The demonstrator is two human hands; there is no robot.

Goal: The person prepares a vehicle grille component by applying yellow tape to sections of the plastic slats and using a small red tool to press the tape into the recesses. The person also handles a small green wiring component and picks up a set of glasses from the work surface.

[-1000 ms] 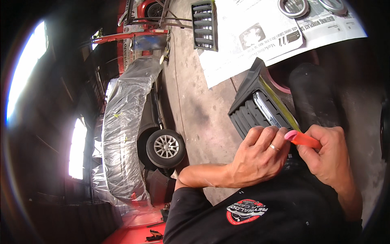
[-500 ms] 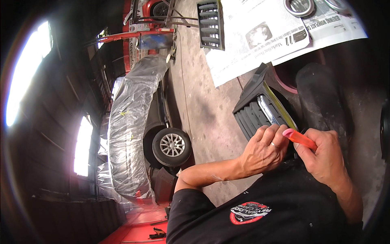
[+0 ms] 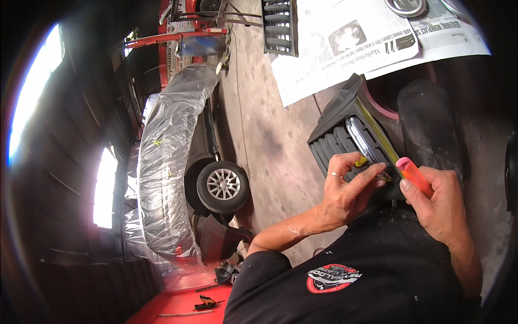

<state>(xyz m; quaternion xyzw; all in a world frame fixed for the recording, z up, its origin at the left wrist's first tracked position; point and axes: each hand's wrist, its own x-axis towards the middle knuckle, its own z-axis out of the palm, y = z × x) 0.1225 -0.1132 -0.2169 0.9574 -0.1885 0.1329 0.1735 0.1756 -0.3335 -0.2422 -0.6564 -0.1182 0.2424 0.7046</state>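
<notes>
The black grille panel (image 3: 345,137) with its chrome strip (image 3: 360,141) serves as the landmark: it stands tilted on the concrete floor (image 3: 270,135) just ahead of the person's lap, its long axis running from the upper middle down toward the right hand. A line of yellow masking tape (image 3: 377,135) follows the panel's right edge beside the chrome strip, along that same axis.

The left hand (image 3: 345,191) rests on the panel's lower end, its fingers (image 3: 372,175) narrowed and pressing down where the tape ends; a ring shows on 1 finger. Whether the fingertips pinch the tape or only flatten it cannot be told. The right hand (image 3: 437,208) sits just right of the panel's lower corner, closed around an orange utility knife (image 3: 414,177) with a pink end. The knife's long axis points up and left toward the tape's end, so its tip meets the panel just beside the left fingertips. The left hand is the nearer of the 2 to the tape itself.

Beyond the panel's upper end lie sheets of newspaper (image 3: 345,48) carrying a second grille (image 3: 280,27) and 2 round chrome rings (image 3: 406,6). Well left of the panel stands a car wrapped in clear plastic sheeting (image 3: 167,162), with 1 alloy wheel (image 3: 223,185) exposed.
</notes>
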